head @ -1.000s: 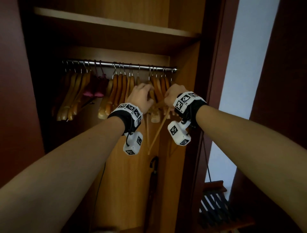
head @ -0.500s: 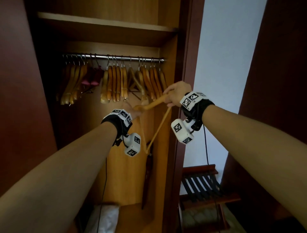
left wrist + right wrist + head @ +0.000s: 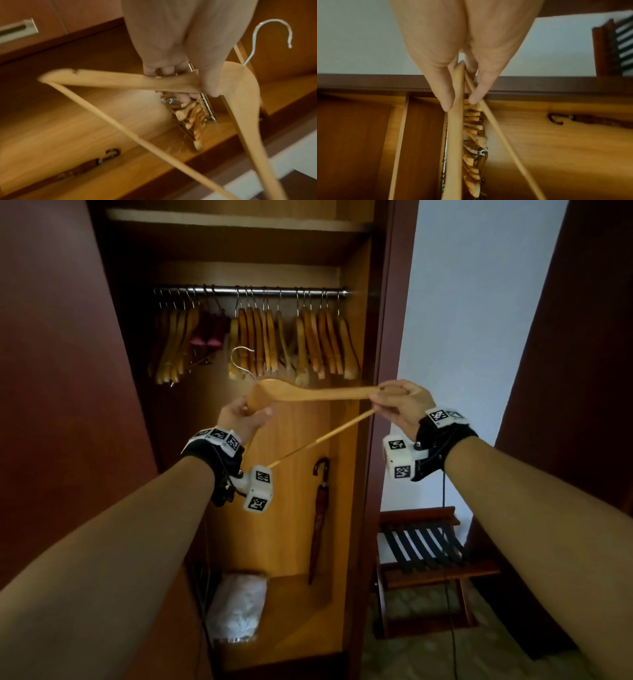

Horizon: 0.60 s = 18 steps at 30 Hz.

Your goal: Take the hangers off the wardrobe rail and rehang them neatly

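Note:
A wooden hanger (image 3: 315, 394) with a metal hook (image 3: 239, 361) is off the rail, held level in front of the wardrobe. My left hand (image 3: 245, 419) grips it near the neck (image 3: 202, 85), thumb over the wood. My right hand (image 3: 399, 402) pinches the hanger's right end (image 3: 456, 94), where the arm and the thin bottom bar (image 3: 498, 129) meet. Several wooden hangers (image 3: 308, 344) still hang on the metal rail (image 3: 250, 291), in loose groups. A dark red hanger (image 3: 207, 332) hangs among the left group.
A folded umbrella (image 3: 320, 518) leans against the wardrobe's inner right wall. A white plastic bag (image 3: 236, 607) lies on the wardrobe floor. A wooden luggage rack (image 3: 424, 546) stands to the right, by the white wall. The open wardrobe door (image 3: 61, 371) stands at left.
The hanger has come off the rail and been drawn back and down toward me. Both hands kept hold of it, moving apart until it lies level.

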### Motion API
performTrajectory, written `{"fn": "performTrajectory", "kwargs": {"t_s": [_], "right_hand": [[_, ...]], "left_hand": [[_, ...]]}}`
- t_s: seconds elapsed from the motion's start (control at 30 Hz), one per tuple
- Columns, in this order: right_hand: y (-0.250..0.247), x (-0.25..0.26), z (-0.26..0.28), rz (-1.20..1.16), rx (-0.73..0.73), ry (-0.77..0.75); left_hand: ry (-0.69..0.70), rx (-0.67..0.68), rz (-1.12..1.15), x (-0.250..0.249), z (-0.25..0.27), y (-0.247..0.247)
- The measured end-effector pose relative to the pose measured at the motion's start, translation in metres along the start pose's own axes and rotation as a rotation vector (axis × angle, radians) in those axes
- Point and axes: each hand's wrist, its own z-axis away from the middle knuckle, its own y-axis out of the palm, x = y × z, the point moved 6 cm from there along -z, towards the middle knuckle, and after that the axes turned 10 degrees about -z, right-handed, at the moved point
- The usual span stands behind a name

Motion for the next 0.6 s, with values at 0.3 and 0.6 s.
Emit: {"fn": "performTrajectory", "kwargs": {"t_s": [0.3, 0.6], "right_hand": [[0.050, -0.074, 0.016, -0.156, -0.023, 0.124], [0.083, -0.190, 0.070, 0.206, 0.141, 0.477]], "left_hand": [[0.072, -0.043, 0.338, 0.012, 0.050, 0.029], [-0.120, -0.200, 0.728, 0.068, 0.085, 0.018]]}}
